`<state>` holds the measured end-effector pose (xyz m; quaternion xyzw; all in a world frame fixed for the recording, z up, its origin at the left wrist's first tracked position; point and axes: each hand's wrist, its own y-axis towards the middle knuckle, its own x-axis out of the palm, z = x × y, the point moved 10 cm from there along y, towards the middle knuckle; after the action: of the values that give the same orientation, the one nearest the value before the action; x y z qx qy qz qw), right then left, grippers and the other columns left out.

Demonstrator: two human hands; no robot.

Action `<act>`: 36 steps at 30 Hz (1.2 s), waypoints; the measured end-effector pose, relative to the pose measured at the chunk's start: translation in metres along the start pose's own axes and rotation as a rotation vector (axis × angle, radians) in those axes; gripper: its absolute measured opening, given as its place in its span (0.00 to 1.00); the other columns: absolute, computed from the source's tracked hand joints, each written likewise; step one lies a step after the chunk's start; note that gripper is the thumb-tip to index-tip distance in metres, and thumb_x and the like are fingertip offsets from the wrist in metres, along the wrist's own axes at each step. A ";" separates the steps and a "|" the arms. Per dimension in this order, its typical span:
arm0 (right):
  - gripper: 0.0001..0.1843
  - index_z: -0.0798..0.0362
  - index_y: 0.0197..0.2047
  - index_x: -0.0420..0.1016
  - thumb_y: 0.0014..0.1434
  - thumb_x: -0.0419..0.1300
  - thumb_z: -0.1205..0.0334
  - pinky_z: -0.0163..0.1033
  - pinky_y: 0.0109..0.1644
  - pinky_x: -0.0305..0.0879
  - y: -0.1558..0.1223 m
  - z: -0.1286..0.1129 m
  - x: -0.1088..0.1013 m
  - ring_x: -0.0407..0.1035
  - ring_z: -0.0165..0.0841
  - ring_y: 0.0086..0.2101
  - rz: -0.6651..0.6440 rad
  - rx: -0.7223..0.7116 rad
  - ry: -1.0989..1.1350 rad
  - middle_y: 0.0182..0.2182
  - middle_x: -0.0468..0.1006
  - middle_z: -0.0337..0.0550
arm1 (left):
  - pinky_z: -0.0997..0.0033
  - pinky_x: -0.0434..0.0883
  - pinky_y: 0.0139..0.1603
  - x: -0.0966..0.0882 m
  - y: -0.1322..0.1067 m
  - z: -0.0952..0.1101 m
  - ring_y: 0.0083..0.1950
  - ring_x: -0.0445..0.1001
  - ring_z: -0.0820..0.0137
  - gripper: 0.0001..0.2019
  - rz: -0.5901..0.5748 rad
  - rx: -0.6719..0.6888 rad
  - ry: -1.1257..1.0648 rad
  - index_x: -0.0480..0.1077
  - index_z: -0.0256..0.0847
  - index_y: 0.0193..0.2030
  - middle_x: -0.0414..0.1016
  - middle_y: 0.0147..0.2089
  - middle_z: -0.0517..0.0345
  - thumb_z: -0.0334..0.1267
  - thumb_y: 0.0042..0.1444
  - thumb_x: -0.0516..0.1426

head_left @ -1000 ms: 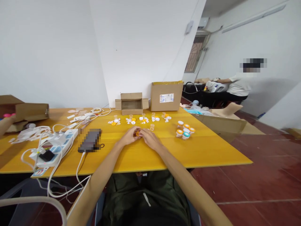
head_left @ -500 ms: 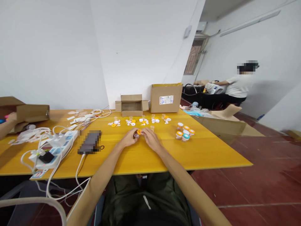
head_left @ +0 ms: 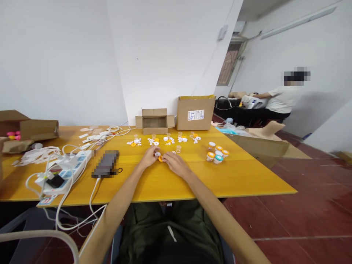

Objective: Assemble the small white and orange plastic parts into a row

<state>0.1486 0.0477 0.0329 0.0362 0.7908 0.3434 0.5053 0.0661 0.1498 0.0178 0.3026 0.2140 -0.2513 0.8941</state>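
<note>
My left hand is closed around a small clear plastic jar over the middle of the table. In my right hand the fingertips pinch an orange lid, tilted and just below the jar's mouth, apart from it as far as I can see. Another clear jar stands beyond my right hand, with a small white piece beside it. Farther back lies a row of small heaps, each with a clear jar, orange and white lids and small white pieces. To the right several lidded jars stand clustered.
A small open carton and a larger closed cardboard box stand against the wall. Left are a phone, a power strip with white cables, and an open box. A person sits at the far right.
The orange lid has moved down and slightly left, in front of the jar. At the far left another person's hand has drawn back from the open box. The view has shifted slightly.
</note>
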 end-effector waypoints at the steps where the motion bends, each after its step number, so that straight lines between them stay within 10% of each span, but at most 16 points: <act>1: 0.11 0.46 0.40 0.76 0.71 0.53 0.63 0.39 0.46 0.65 0.000 -0.001 0.000 0.71 0.36 0.39 -0.002 -0.009 -0.011 0.38 0.78 0.43 | 0.66 0.77 0.47 -0.001 0.000 -0.001 0.43 0.77 0.68 0.16 0.004 -0.004 -0.004 0.74 0.41 0.44 0.78 0.45 0.56 0.23 0.49 0.58; 11: 0.11 0.48 0.43 0.78 0.71 0.54 0.61 0.40 0.47 0.68 0.001 -0.009 0.002 0.73 0.37 0.41 -0.033 -0.065 -0.012 0.40 0.80 0.46 | 0.63 0.77 0.48 -0.019 -0.001 0.000 0.41 0.77 0.65 0.08 0.101 -0.061 0.051 0.76 0.41 0.35 0.80 0.40 0.56 0.31 0.46 0.66; 36: 0.11 0.46 0.45 0.79 0.66 0.56 0.67 0.43 0.51 0.71 -0.001 0.027 0.000 0.71 0.38 0.45 0.114 0.163 0.020 0.44 0.76 0.46 | 0.67 0.77 0.48 0.018 -0.008 0.010 0.45 0.78 0.66 0.23 -0.179 -0.062 -0.183 0.75 0.41 0.52 0.81 0.45 0.53 0.37 0.47 0.69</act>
<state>0.1715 0.0610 0.0259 0.1185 0.8179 0.3063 0.4724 0.0777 0.1326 0.0121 0.2305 0.1654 -0.3499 0.8928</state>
